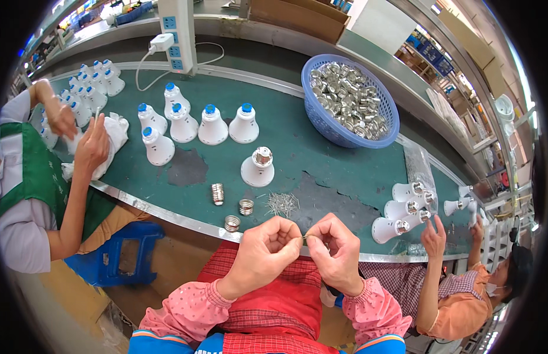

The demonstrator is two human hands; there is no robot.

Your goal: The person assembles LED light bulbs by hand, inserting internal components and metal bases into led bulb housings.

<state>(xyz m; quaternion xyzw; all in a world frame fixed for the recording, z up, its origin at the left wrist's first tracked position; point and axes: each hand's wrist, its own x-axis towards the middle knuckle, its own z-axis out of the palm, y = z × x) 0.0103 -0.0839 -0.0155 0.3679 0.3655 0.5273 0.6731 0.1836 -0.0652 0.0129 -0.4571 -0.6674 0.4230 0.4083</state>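
Near the table's front edge, my left hand (268,246) and my right hand (331,251) meet fingertip to fingertip. Both are pinched on a tiny thin metal piece (304,237), mostly hidden by the fingers. Just beyond them lies a loose pile of thin metal pins (281,205). To the left are metal screw caps: a stacked set (218,194), another (246,206) and one by the edge (232,223). A white bulb body (257,171) with a shiny screw cap stands upright past the pins. Farther back, several white bulb bodies (213,127) with blue tops stand together.
A blue plastic basket (350,140) full of metal screw caps stands at the back right. A white power strip (175,41) rises behind the table. Capped bulbs (397,209) lie at right by a co-worker's hand (433,237). Another co-worker's hands (92,144) work at left, above a blue stool (117,256).
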